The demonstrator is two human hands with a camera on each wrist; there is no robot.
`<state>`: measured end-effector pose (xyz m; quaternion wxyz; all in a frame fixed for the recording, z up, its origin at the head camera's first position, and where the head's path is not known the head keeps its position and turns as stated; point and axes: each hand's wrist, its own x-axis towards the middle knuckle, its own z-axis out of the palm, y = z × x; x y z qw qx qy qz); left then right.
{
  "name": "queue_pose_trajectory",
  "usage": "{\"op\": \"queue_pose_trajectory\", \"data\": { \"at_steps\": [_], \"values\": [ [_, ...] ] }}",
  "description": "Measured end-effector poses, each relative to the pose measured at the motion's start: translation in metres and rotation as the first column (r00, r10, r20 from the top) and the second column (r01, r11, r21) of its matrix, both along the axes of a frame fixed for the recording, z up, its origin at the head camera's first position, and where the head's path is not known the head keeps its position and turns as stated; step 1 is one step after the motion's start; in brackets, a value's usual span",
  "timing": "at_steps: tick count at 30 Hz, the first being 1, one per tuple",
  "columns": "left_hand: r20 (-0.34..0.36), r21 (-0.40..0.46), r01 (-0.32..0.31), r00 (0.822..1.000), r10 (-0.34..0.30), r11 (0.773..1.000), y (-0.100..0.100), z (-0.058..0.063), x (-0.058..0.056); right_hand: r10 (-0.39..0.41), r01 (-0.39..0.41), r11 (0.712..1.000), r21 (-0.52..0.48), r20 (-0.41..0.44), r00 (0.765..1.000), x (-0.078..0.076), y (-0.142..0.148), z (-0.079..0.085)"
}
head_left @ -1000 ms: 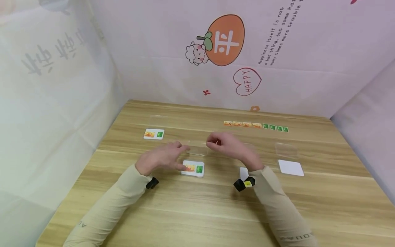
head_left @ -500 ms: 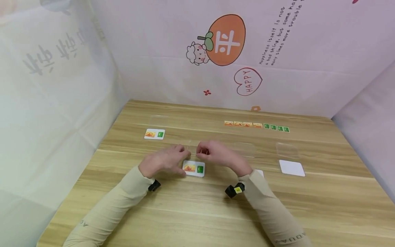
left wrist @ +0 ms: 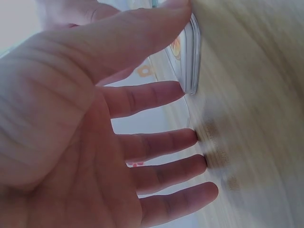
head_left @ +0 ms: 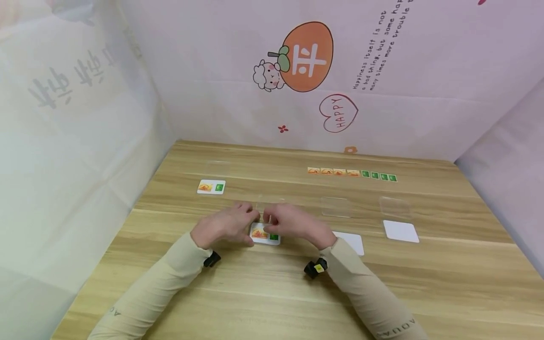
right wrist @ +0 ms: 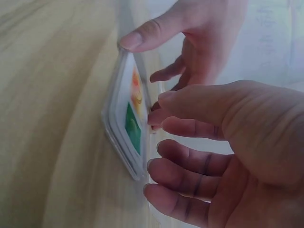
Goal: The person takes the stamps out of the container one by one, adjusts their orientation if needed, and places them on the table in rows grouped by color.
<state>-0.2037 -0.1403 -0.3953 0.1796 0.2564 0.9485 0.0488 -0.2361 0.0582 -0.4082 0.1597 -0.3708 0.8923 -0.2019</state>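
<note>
A white card stack with an orange picture and a green square lies in front of me. Its layered, partly clear edge shows in the left wrist view. My left hand pinches the stack's left end between thumb and index finger, while the other fingers spread along the tabletop. My right hand hovers over the right end, overlapping the green square in the head view. Its fingers are loosely bent, with nothing visible between thumb and fingertips. Just behind both hands lies a clear plate, partly hidden by them.
A similar picture card lies at the left. Blank white cards and clear plates are on the right. Small orange picture tiles and green tiles form a row near the back. A printed cloth hangs behind the table.
My right hand has moved left and toward me, from the clear plate to over the card stack. My left hand has shifted slightly, its thumb and index finger coming to the stack's left end.
</note>
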Motion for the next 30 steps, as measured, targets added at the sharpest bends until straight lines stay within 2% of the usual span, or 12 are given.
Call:
{"op": "queue_pose_trajectory", "data": {
  "at_steps": [11,19,30],
  "values": [
    [0.015,0.019,-0.004,1.0,0.004,1.0,-0.0019,0.0008,0.0005,0.005,-0.003,0.997,0.074,-0.021,1.0,0.0061,-0.005,-0.0027],
    [0.014,0.009,-0.003,1.0,0.003,1.0,-0.0014,0.001,0.0003,-0.022,0.025,0.993,0.115,-0.028,0.999,0.0096,-0.0061,-0.0027],
    [0.018,0.019,-0.005,1.0,0.005,1.0,-0.0017,-0.0001,0.0004,-0.015,0.017,0.993,0.116,-0.016,1.0,0.01,-0.0077,-0.0029]
  ]
}}
